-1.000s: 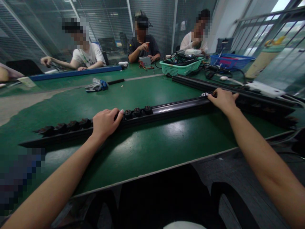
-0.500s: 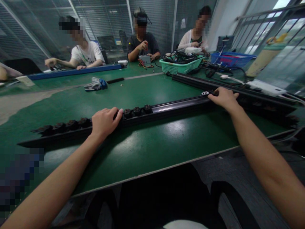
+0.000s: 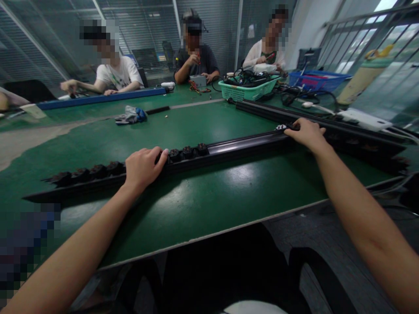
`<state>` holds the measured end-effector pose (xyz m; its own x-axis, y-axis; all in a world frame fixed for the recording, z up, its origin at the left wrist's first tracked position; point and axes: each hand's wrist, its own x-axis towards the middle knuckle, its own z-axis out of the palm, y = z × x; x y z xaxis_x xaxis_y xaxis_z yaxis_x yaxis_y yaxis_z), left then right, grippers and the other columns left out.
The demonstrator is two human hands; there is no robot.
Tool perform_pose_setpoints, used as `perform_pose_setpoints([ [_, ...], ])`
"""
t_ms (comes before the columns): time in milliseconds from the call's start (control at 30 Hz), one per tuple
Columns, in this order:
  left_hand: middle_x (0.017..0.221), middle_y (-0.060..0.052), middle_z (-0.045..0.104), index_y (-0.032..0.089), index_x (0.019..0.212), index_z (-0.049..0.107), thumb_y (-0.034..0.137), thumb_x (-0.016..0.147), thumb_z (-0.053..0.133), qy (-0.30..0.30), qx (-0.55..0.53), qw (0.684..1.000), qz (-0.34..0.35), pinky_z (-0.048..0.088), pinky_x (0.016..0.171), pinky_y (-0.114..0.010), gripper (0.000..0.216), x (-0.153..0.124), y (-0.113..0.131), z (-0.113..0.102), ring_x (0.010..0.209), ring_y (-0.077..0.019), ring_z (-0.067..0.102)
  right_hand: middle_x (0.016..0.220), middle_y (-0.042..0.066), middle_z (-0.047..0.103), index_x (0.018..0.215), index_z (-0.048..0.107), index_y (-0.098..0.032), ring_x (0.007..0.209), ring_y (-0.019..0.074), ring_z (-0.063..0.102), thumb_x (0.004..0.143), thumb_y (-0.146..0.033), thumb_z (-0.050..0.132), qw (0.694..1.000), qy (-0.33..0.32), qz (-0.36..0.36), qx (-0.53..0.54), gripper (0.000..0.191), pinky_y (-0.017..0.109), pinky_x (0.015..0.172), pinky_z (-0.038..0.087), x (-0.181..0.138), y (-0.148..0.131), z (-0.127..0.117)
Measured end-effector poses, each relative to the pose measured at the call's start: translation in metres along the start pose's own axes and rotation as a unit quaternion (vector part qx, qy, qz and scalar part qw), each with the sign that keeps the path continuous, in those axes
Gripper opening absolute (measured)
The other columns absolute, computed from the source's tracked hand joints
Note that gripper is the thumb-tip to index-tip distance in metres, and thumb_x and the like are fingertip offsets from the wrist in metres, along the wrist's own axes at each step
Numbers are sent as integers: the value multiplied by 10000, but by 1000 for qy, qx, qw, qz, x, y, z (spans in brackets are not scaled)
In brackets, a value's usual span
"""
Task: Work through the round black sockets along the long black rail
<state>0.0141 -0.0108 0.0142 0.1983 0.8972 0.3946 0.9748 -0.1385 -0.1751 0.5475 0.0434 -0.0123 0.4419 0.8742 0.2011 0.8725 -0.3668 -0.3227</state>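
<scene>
Black socket strip (image 3: 242, 146) lay lengthwise across the green bench (image 3: 209, 192), near its front edge. Left hand (image 3: 142, 168) curled over it mid-length, grip closed beside the sockets. Right hand (image 3: 306, 132) rested farther along; its grip could not be told. Judged: a steadying step, where any shift needed both hands moving together. A second black strip (image 3: 278, 114) crowded the right hand from just behind, with a green basket (image 3: 248, 91) beyond.

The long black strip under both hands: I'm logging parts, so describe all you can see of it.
The long black strip is a narrow, glossy rail lying flat across the green table. Round black sockets line its left half. The left hand curls over it; the right hand touches it near its right end.
</scene>
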Motion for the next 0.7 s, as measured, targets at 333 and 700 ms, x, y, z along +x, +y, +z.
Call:
perform_pose_setpoints([
  [333, 910, -123, 725, 221, 988, 726, 599, 1078, 230, 0, -25, 1000, -6, 313, 674, -340, 630, 0, -2, 3, 863, -273, 649, 1414, 206, 656, 1244, 683, -226, 1250, 401, 526, 891, -537, 620, 1000, -8, 8, -12, 474, 580, 1079, 338, 2, 3, -2],
  [700, 907, -123, 728, 213, 1002, 737, 580, 1086, 211, 1, 5, 1000, -2, 309, 662, -341, 647, 1, -2, 3, 841, -273, 651, 1476, 216, 532, 1354, 682, -272, 1385, 440, 427, 927, -599, 630, 998, 17, 51, -24, 541, 576, 1122, 368, 2, 8, 0],
])
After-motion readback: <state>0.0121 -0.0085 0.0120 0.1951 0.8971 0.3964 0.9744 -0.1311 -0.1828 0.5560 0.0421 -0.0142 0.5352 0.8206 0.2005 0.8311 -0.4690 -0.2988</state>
